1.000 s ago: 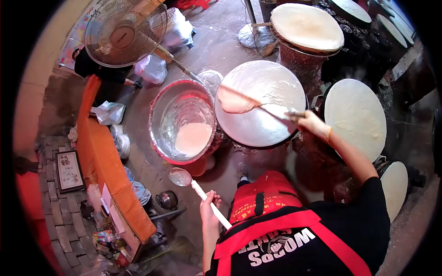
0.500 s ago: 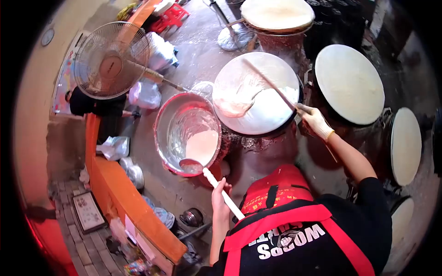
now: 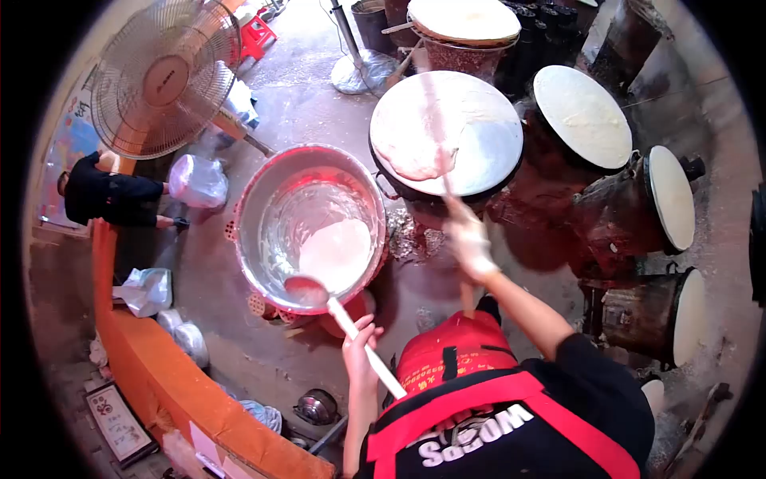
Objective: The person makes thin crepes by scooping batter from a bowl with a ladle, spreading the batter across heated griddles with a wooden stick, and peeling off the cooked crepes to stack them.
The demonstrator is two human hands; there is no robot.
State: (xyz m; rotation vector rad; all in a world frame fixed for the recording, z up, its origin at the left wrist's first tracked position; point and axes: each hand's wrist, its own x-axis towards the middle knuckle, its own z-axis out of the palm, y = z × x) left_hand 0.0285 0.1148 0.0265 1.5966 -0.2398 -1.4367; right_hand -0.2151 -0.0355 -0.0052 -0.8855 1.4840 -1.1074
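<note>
My left hand is closed round the white handle of a ladle, whose bowl is at the near rim of a large metal pot. Pale batter lies in the bottom of that pot. My gloved right hand grips a long wooden stick, blurred by motion, which reaches over a round griddle. A spread of batter covers the griddle's left and upper part, with a thicker lump beside the stick.
More round griddles with pale sheets stand at the right, such as one on a drum and another. A standing fan is at upper left. A person in black bends beyond an orange counter.
The ladle has come down from beside the pot to its rim. My right hand has swung left and nearer my body, and the stick now points more directly away from me.
</note>
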